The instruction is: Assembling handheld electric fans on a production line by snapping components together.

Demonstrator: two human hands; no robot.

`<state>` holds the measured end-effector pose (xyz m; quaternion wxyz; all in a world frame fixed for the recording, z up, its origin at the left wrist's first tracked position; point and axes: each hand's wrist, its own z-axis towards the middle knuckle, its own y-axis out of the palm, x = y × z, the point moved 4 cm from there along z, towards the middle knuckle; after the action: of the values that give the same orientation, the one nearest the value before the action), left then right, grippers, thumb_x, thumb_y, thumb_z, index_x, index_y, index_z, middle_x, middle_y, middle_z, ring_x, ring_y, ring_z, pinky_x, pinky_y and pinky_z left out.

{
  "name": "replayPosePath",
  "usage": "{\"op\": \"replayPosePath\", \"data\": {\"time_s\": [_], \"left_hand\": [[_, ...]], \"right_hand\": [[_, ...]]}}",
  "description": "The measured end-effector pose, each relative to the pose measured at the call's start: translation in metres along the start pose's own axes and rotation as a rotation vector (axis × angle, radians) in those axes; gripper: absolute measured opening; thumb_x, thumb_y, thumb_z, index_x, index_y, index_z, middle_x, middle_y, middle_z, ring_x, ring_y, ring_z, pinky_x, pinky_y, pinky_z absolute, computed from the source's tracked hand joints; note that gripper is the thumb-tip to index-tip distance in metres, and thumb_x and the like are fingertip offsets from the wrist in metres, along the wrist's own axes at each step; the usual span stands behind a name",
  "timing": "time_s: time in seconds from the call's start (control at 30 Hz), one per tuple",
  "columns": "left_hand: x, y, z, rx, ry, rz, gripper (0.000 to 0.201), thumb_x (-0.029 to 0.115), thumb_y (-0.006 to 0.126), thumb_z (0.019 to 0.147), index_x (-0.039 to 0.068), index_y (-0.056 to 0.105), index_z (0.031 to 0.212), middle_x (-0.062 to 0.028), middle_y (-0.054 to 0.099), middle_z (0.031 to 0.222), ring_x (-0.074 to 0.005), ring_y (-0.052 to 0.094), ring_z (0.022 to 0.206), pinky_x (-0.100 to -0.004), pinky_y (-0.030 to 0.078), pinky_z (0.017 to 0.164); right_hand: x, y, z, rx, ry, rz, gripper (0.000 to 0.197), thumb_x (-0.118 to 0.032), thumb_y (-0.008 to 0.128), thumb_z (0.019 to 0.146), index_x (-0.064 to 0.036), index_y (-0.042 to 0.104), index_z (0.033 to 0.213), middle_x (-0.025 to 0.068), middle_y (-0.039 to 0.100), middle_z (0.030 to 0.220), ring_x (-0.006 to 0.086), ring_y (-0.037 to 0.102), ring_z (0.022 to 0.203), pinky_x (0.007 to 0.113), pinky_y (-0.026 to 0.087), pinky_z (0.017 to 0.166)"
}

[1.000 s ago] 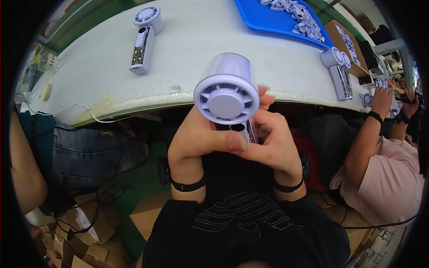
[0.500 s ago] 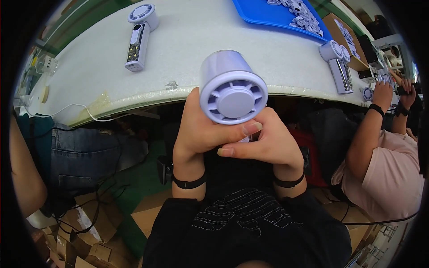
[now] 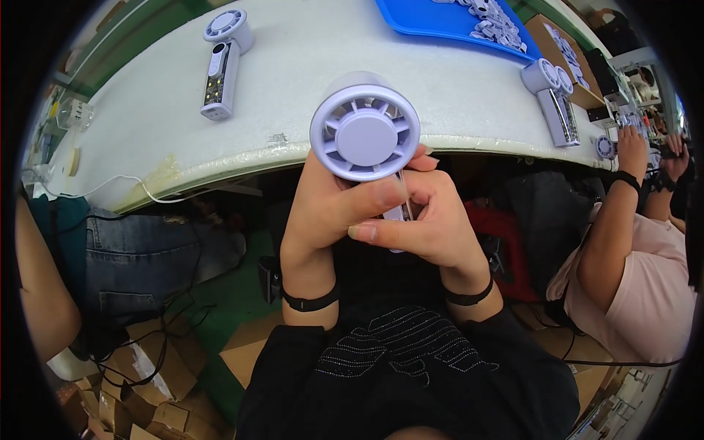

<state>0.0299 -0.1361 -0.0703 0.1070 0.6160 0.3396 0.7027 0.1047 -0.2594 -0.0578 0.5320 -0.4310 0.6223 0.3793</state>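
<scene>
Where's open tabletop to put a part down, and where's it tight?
Widest bare patch: white tabletop between the lone fan and blue tray, beyond the held fan. Second: left of the lone fan, up to the clear plastic item. Crowded: right end, with tray, cardboard box and paired fans close together.
</scene>
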Motion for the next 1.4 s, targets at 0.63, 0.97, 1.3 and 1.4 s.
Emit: {"op": "replayPosePath", "data": {"time_s": [0.63, 0.97, 1.3, 1.4], "left_hand": [[-0.012, 0.019, -0.003, -0.036, 0.113, 0.176, 0.079, 0.023, 0.101, 0.070, -0.007, 0.063, 0.133, -0.0058, 0.069, 0.117, -0.0148, 0.066, 0.108, -0.0311, 0.054, 0.096], [-0.022, 0.007, 0.010, -0.132, 0.090, -0.174, 0.093, 0.048, 0.088, 0.084, -0.012, 0.054, 0.146, -0.0298, 0.067, 0.137, -0.0398, 0.068, 0.127, -0.0479, 0.055, 0.110], [-0.015, -0.007, 0.001, -0.130, 0.116, -0.020, 0.089, 0.046, 0.087, 0.086, -0.011, 0.054, 0.145, -0.0268, 0.067, 0.135, -0.0395, 0.066, 0.128, -0.0502, 0.054, 0.110], [0.002, -0.002, -0.006, -0.055, 0.191, -0.064, 0.081, 0.033, 0.093, 0.082, -0.010, 0.059, 0.141, -0.0257, 0.070, 0.133, -0.0356, 0.070, 0.122, -0.0477, 0.057, 0.106]], "right_hand": [[-0.009, -0.004, 0.005, 0.442, -0.232, 0.056, 0.042, -0.031, 0.098, 0.075, 0.0032, 0.076, 0.084, 0.0046, 0.073, 0.076, 0.0099, 0.067, 0.068, 0.026, 0.054, 0.064], [-0.022, -0.002, -0.010, 0.464, -0.122, -0.442, 0.029, -0.017, 0.091, 0.080, 0.0039, 0.073, 0.091, 0.0065, 0.074, 0.077, 0.0080, 0.068, 0.072, 0.027, 0.054, 0.063], [-0.025, 0.009, -0.009, 0.425, -0.233, -0.488, 0.030, -0.017, 0.088, 0.079, 0.0044, 0.072, 0.094, 0.0116, 0.072, 0.074, 0.0176, 0.070, 0.064, 0.031, 0.054, 0.060], [-0.032, 0.012, -0.006, 0.374, -0.259, -0.494, 0.035, -0.018, 0.089, 0.079, 0.0044, 0.072, 0.100, 0.0124, 0.074, 0.080, 0.0198, 0.072, 0.069, 0.032, 0.055, 0.064]]}}
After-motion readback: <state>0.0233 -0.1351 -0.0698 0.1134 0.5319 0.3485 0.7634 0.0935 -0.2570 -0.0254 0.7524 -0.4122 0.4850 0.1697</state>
